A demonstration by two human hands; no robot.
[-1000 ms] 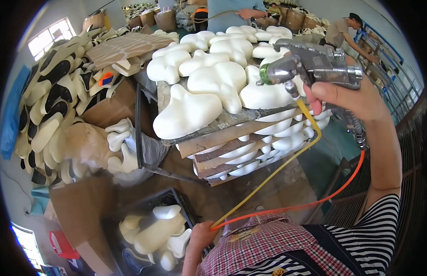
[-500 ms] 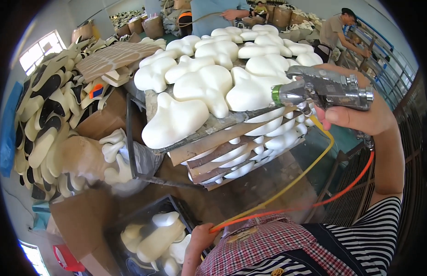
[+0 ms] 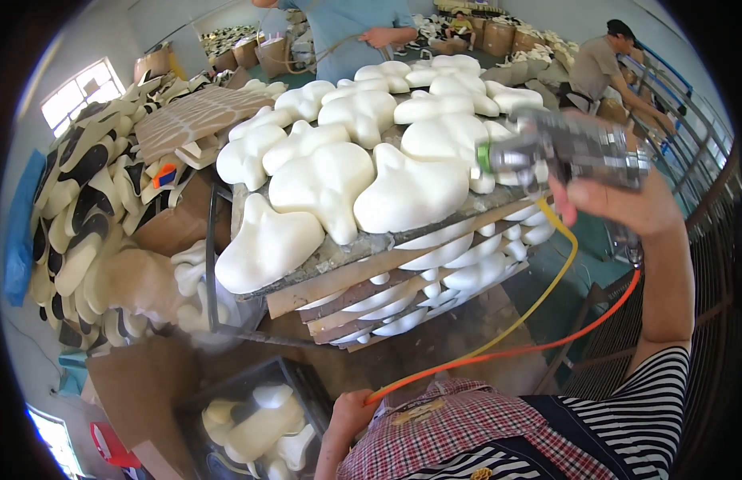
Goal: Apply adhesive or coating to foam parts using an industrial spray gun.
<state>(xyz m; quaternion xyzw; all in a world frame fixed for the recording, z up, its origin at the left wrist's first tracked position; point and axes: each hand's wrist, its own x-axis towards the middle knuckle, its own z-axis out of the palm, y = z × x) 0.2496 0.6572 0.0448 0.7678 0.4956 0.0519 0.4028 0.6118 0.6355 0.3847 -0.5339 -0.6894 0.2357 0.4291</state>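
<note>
A metal spray gun (image 3: 583, 144) with a green ring at its nozzle is gripped in my right hand (image 3: 627, 204), fingers wrapped round it. Its nozzle points left over the near right edge of a stack of boards. White, rounded, saddle-shaped foam pieces (image 3: 323, 184) lie side by side on the top board (image 3: 339, 258). A yellow hose (image 3: 569, 248) and an orange hose (image 3: 579, 332) run down from the gun. Low in front of my body, my left hand (image 3: 352, 414) is closed round both hoses. The gun is slightly blurred.
More loaded boards (image 3: 403, 292) are layered below. A black crate (image 3: 295, 376) with foam pieces stands at lower left, beside cardboard (image 3: 143, 392). Foam scraps (image 3: 83, 216) are heaped at left. A co-worker in blue (image 3: 347, 36) stands beyond the stack; another person (image 3: 599, 68) bends over at far right.
The stack sits lower and farther left in view. The spray gun stays near the same place in view, now over the board's right side. More of the co-worker in blue shows, one arm raised.
</note>
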